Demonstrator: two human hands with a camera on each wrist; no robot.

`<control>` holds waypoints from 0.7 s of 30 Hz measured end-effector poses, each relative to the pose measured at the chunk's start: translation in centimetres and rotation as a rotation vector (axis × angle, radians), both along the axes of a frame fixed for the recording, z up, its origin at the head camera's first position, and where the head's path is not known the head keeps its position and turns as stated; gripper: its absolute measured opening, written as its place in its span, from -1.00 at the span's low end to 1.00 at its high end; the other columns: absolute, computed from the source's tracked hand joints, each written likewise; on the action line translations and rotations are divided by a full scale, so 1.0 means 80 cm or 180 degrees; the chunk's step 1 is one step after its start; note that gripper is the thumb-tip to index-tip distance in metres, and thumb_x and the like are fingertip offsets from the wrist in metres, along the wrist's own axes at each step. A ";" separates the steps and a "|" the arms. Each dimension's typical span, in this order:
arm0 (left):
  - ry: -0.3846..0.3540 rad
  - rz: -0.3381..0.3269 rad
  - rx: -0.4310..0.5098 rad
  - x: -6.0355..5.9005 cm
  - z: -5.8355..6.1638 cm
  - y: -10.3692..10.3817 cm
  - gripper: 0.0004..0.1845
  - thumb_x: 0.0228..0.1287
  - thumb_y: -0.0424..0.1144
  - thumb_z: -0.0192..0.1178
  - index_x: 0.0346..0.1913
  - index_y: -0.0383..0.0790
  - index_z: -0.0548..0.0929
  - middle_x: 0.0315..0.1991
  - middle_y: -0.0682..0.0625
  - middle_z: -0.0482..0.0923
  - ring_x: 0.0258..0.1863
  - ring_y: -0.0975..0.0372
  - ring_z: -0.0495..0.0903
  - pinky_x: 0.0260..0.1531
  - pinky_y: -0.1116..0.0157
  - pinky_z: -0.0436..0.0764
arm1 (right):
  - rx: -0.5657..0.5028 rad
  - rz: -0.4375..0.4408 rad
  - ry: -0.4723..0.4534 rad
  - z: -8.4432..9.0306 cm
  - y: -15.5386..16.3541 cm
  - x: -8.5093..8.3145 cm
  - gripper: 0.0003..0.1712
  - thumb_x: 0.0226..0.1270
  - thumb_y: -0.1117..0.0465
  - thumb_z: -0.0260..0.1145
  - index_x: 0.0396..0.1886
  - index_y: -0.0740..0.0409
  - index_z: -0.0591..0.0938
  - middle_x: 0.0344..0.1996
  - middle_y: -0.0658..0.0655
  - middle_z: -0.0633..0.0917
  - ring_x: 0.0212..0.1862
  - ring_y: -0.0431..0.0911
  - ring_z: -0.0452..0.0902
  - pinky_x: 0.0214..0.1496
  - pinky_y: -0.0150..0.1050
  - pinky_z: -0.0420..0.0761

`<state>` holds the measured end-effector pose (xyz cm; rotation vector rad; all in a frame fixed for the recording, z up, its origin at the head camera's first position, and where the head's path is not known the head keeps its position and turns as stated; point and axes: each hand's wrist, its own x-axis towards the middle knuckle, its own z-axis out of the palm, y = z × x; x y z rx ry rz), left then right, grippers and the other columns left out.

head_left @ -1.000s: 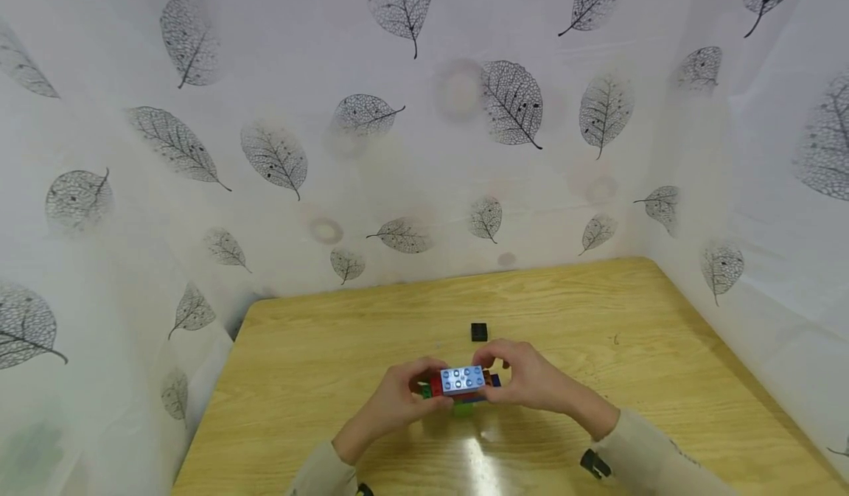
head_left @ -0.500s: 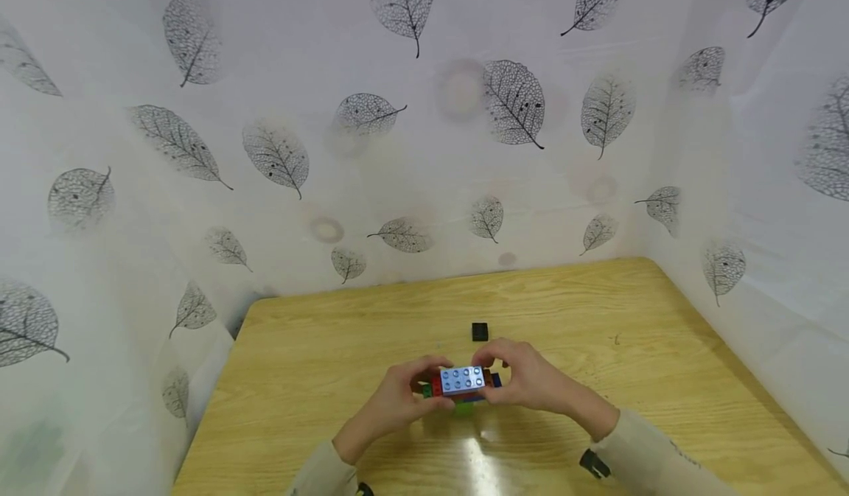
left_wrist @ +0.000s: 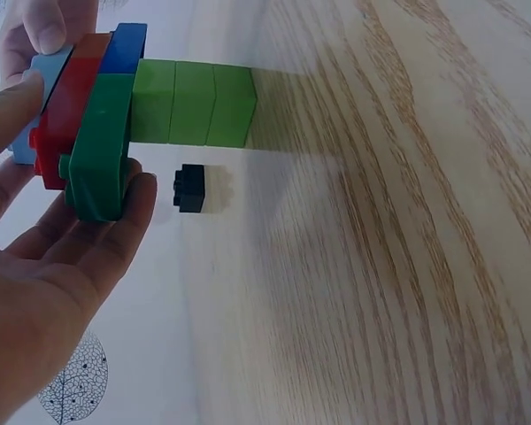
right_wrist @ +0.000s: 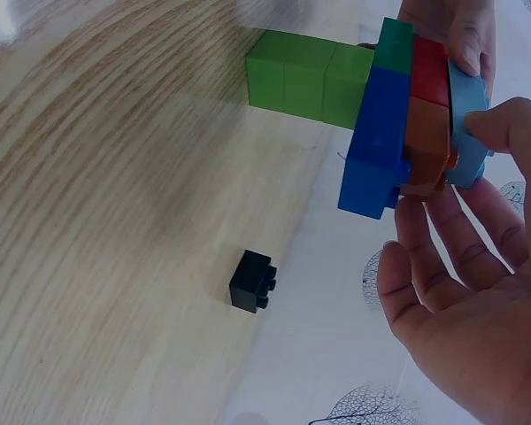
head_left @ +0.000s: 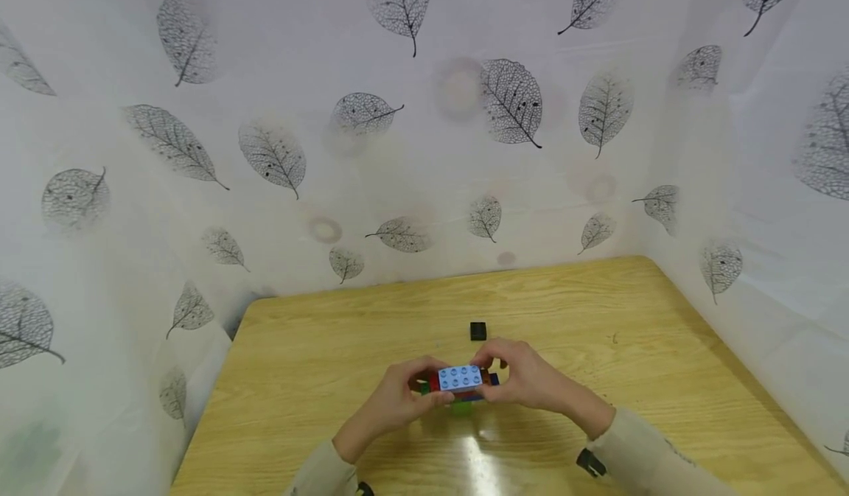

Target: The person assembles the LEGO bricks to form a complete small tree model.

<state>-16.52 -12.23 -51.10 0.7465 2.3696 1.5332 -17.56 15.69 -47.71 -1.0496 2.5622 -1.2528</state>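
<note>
A toy-brick stack stands upright between both hands. Its base is a light green column [left_wrist: 193, 103] of three bricks on the table. Across the column lie a dark green brick [left_wrist: 102, 146] and a blue brick [right_wrist: 376, 137]. Above these are a red brick [left_wrist: 71, 115] and an orange-brown brick [right_wrist: 427, 142], with a light blue brick [head_left: 460, 379] on top, studs up. The left hand [head_left: 401, 393] grips the stack's left end, thumb at the light blue brick and fingers behind. From the right, the right hand [head_left: 530, 378] pinches the light blue brick between thumb and fingers.
A small black brick [head_left: 478, 332] lies on the wooden table [head_left: 332, 348] just beyond the hands. White curtains [head_left: 424, 164] printed with dark leaves hang behind the table and at both sides.
</note>
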 end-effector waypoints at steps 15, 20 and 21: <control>-0.0009 0.0013 -0.0046 -0.002 -0.005 -0.003 -0.66 0.35 -0.05 0.47 0.15 0.11 0.72 -0.03 0.09 0.75 -0.14 0.32 0.64 -0.21 0.35 0.68 | -0.0275 0.0077 -0.0189 -0.016 0.000 -0.006 -0.74 0.32 0.15 0.54 -0.04 -0.09 0.70 -0.16 -0.09 0.76 -0.17 -0.21 0.61 -0.13 -0.17 0.53; 0.0025 -0.0005 -0.0071 -0.002 -0.004 -0.002 -0.65 0.36 -0.02 0.46 0.15 0.12 0.71 -0.03 0.11 0.74 -0.14 0.32 0.64 -0.21 0.34 0.68 | -0.0338 0.0065 -0.0220 -0.019 0.002 -0.006 -0.74 0.33 0.14 0.54 -0.04 -0.09 0.70 -0.16 -0.06 0.77 -0.17 -0.21 0.61 -0.15 -0.13 0.51; 0.0024 -0.0006 -0.0073 -0.002 -0.004 -0.001 -0.65 0.36 -0.02 0.46 0.15 0.12 0.71 -0.03 0.11 0.74 -0.14 0.32 0.64 -0.21 0.33 0.68 | -0.0343 0.0063 -0.0211 -0.019 0.002 -0.005 -0.74 0.33 0.14 0.54 -0.04 -0.09 0.70 -0.15 -0.06 0.77 -0.17 -0.22 0.61 -0.16 -0.14 0.51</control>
